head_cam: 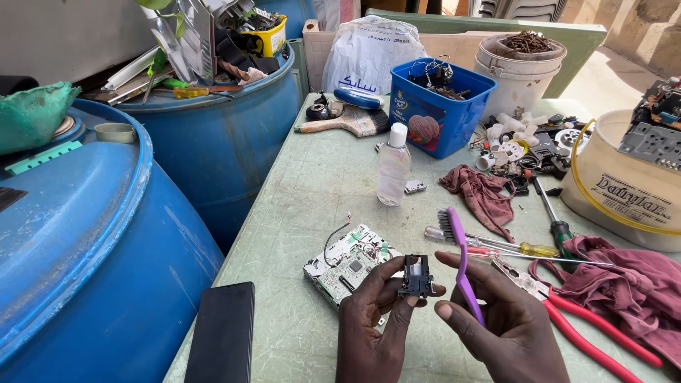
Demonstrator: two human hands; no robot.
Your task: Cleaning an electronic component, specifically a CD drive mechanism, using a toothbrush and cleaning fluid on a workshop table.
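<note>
I see my left hand (376, 301) pinching a small black part (416, 278), right hand (496, 305) gripping a purple toothbrush (460, 259) (both near the surface's (305, 191) front edge).

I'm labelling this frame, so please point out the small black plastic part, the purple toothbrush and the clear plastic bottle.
small black plastic part (416, 279), head view, centre of its body
purple toothbrush (460, 245), head view, upper handle
clear plastic bottle (393, 170), head view, middle of its body

Repair workshop: tool-strewn bench (312, 184), pliers (596, 333), screwdrivers (525, 249).
</note>
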